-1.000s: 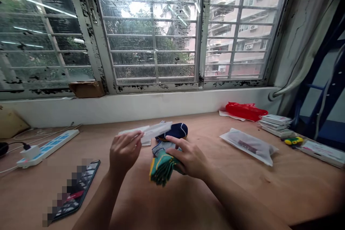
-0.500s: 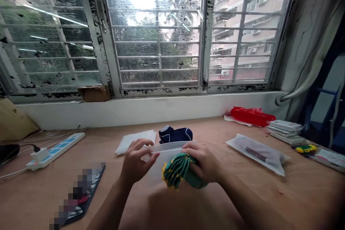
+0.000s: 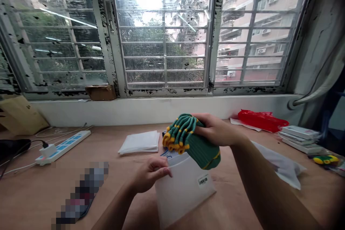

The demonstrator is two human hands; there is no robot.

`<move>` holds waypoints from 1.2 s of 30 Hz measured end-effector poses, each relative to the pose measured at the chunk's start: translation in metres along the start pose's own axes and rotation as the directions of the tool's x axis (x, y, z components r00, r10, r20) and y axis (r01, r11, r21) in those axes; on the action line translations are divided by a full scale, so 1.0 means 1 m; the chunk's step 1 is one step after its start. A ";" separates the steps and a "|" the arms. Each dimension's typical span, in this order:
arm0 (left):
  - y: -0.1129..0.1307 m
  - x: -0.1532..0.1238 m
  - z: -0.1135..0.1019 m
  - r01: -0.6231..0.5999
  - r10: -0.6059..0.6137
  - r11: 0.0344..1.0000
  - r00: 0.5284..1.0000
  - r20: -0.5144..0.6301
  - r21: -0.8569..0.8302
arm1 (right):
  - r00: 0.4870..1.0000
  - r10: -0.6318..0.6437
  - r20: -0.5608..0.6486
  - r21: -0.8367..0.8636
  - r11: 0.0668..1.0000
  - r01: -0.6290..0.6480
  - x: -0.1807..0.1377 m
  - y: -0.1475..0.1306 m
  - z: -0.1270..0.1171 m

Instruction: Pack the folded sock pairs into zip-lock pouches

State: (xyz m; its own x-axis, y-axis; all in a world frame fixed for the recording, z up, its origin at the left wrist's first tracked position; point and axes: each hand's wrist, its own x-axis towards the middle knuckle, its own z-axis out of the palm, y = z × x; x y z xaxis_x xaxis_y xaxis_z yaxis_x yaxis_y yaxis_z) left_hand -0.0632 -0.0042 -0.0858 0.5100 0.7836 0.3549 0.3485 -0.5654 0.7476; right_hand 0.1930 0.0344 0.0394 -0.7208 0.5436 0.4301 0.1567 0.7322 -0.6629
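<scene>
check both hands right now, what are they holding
Left hand: closed, pinching the edge of a white mailer bag.
Right hand: closed, gripping rolled green-and-yellow socks above the bag.

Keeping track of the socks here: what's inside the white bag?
Only a blue-and-white patch shows at the mouth of the white bag, by the left hand, below the green socks in the right hand. The frosted plastic hides the rest.

Socks (image 3: pixel 190 140): dark green ribbed knit, yellow toe tips and stripe. Mailer bag (image 3: pixel 185 196): translucent white; barcode label (image 3: pixel 203 180) black on white. Power strip (image 3: pixel 63 147): white, blue switches. Plastic bag (image 3: pixel 260 120): red. Surface (image 3: pixel 35 194): tan wood grain.
</scene>
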 end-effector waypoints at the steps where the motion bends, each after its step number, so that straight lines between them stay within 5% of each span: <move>1: 0.001 0.000 0.002 0.010 -0.010 1.000 1.000 0.010 -0.004 | 0.999 -0.017 -0.052 0.020 1.000 0.018 0.003 0.004 0.005; 6: 0.005 0.005 0.013 -0.048 0.048 0.998 0.999 0.016 -0.042 | 0.971 -0.090 -0.222 0.177 0.975 0.131 0.015 0.020 0.029; 12: 0.003 0.004 0.017 -0.054 0.054 0.998 0.998 -0.042 0.012 | 0.992 -0.123 0.013 0.210 0.971 0.118 0.015 0.023 0.034; 20: -0.008 -0.002 0.016 0.020 -0.023 0.999 0.997 -0.073 -0.045 | 0.989 -0.096 0.116 0.166 0.983 0.076 0.013 0.024 0.035; 24: -0.014 -0.007 0.014 0.077 -0.090 0.994 0.975 -0.202 -0.072 | 0.978 -0.076 0.194 0.057 0.996 0.066 0.011 0.020 0.032; 28: -0.016 -0.008 0.010 0.007 -0.019 0.999 0.956 -0.292 -0.042 | 0.982 -0.036 0.186 -0.043 0.998 0.045 0.011 0.024 0.031; 36: -0.003 0.002 0.003 -0.143 0.196 0.969 0.943 -0.268 0.203 | 0.978 0.000 0.211 -0.156 0.987 0.034 0.008 0.043 0.013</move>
State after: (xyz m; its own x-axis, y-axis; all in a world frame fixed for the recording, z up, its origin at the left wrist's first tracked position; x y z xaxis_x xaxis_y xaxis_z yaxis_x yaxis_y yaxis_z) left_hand -0.0610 -0.0019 -0.0891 0.3385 0.6976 0.6314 0.4244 -0.7121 0.5593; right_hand 0.1850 0.0652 0.0059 -0.8469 0.4448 0.2915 0.2355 0.8051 -0.5444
